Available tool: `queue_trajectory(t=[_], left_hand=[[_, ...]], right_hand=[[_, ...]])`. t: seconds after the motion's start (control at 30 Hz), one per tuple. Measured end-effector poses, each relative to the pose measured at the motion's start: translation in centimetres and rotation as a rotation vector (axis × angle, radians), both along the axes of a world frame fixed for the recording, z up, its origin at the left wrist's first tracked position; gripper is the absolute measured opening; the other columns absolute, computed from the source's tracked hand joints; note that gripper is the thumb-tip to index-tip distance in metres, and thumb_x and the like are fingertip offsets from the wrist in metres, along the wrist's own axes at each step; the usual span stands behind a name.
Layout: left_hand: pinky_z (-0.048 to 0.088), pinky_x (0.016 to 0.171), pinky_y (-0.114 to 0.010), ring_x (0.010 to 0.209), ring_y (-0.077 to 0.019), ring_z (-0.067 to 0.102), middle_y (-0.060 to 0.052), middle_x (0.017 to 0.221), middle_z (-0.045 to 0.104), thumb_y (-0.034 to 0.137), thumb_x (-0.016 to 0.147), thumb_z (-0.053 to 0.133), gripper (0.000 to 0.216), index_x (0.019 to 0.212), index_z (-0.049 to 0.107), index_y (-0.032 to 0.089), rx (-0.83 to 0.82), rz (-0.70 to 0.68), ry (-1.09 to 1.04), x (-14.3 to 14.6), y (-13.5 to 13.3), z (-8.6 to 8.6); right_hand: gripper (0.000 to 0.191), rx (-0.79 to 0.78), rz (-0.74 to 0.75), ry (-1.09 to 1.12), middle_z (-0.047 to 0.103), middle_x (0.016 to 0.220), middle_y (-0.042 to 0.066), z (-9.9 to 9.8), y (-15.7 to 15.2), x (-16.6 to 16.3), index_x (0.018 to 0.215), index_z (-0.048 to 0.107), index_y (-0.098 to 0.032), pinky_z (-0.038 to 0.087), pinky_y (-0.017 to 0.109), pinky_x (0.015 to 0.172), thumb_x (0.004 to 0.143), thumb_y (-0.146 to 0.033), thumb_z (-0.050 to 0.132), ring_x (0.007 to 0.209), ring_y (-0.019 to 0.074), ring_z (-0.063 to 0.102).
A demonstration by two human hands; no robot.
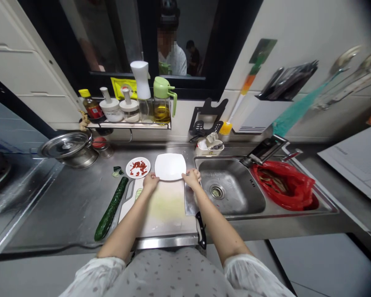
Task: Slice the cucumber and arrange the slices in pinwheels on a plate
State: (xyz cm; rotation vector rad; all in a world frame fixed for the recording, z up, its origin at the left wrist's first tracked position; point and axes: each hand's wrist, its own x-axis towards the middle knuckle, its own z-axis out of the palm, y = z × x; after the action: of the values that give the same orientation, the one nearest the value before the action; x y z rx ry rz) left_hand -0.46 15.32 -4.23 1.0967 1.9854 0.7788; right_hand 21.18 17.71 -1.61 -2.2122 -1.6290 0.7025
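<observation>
At the far left a lidded pot point(80, 159) stands toward the back of the steel table point(64, 198), which probably spares the working space in front. A long cucumber point(111, 210) lies aslant just beside the cutting board point(170, 225), seemingly parked within easy reach; past its far end sit a few dark green scraps point(118, 170), apart from the board. Next comes a round plate point(128, 168) with red chopped pieces point(140, 166), which it likely keeps together. Pale slices point(138, 193) lie on the board's left part, partly hidden by the forearm. The left hand point(151, 182) grips the near left corner of a white square plate point(170, 166), and the right hand point(191, 178) pinches its near right corner; a hold at both corners should keep it level. That plate is at the board's far edge; whether it rests or is lifted, I cannot tell. Beside the board's right edge lies a knife point(200, 231), handle toward the person, handy for grasping. Farther right are the sink point(250, 202) and a red bag point(299, 189), open-mouthed, perhaps for waste.
</observation>
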Motion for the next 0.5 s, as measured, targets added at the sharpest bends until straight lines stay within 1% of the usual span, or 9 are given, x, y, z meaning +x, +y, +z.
queue_trajectory(t=[0.1,0.23,0.33,0.4,0.47,0.5], left_hand=[[0.044,0.066,-0.024,0.062,-0.0131,0.057,0.003,0.066,0.06,0.025,0.064,0.064,0.032,0.095,0.065,0.017,0.117,0.026,-0.13,-0.4,-2.3,0.2],[0.045,0.067,-0.025,0.062,-0.0125,0.055,0.003,0.066,0.058,0.028,0.063,0.063,0.033,0.095,0.063,0.016,0.194,0.049,-0.204,-0.8,-6.0,0.3],[0.045,0.067,-0.025,0.061,-0.0122,0.055,0.004,0.066,0.056,0.03,0.064,0.062,0.033,0.094,0.061,0.015,0.224,0.034,-0.261,-1.2,-9.4,0.1],[0.045,0.066,-0.025,0.061,-0.0123,0.055,0.004,0.067,0.056,0.031,0.064,0.063,0.033,0.094,0.061,0.015,0.221,0.032,-0.25,-1.5,-11.8,-0.1],[0.045,0.064,-0.025,0.061,-0.0132,0.055,0.003,0.068,0.056,0.032,0.064,0.063,0.034,0.094,0.061,0.015,0.213,0.026,-0.23,-1.9,-14.0,-0.5],[0.045,0.064,-0.025,0.062,-0.0133,0.056,0.003,0.068,0.057,0.033,0.064,0.064,0.034,0.093,0.061,0.016,0.204,0.018,-0.217,-2.0,-14.9,-0.7]], right_hand=[[0.022,0.056,0.012,0.041,0.048,0.126,0.01,0.4,-2.1,0.4,0.091,0.062,-0.02,0.025,0.045,0.104,0.077,-0.036,0.06,0.125,0.0295,0.034],[0.023,0.113,0.042,0.097,0.049,0.122,0.01,0.2,-6.0,0.8,0.089,0.06,-0.021,0.031,0.044,0.101,0.076,-0.039,0.061,0.122,0.0304,0.036],[0.022,0.187,0.066,0.124,0.051,0.116,0.011,-0.7,-9.5,0.7,0.088,0.059,-0.02,0.035,0.043,0.099,0.074,-0.037,0.062,0.117,0.0293,0.042],[0.022,0.23,0.071,0.154,0.052,0.11,0.011,-1.4,-11.9,0.6,0.086,0.059,-0.02,0.038,0.042,0.096,0.073,-0.037,0.063,0.112,0.0286,0.046],[0.022,0.256,0.078,0.223,0.054,0.105,0.01,-2.1,-14.0,0.4,0.086,0.058,-0.02,0.041,0.04,0.092,0.074,-0.039,0.06,0.103,0.026,0.052],[0.022,0.245,0.074,0.27,0.055,0.101,0.009,-2.4,-14.9,0.3,0.086,0.057,-0.02,0.044,0.038,0.087,0.074,-0.039,0.059,0.094,0.0238,0.055]])
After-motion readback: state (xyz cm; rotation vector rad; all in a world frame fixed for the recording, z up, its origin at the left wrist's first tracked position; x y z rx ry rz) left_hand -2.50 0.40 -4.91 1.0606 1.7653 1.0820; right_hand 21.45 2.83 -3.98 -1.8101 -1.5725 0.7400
